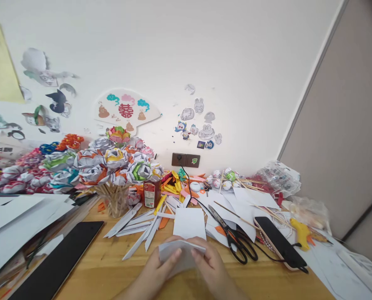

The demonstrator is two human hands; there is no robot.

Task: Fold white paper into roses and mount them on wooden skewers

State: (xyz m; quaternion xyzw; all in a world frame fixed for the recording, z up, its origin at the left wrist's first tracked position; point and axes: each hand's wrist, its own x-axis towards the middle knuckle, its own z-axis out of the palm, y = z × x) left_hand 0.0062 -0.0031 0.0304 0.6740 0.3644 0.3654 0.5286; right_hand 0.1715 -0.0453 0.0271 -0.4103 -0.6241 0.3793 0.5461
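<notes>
Between my two hands, just above the wooden table, is a small sheet of white paper [182, 266]. My left hand [161, 264] pinches its left side with the thumb on top. On the other side my right hand [208, 261] grips the right edge, thumb also on the near face. The sheet looks bent or folded along its upper edge; most fingers are hidden behind it. Just beyond lies a white paper square [190, 221] on the table. Black-handled scissors [232, 235] lie to the right of it.
Folded paper strips [136, 223] lie at centre left, near a jar of paper flowers [112, 204]. A dark tablet [61, 258] lies left, a charging phone [279, 241] and yellow glue gun [300, 234] right. Stacked white sheets [13, 221] cover the far left.
</notes>
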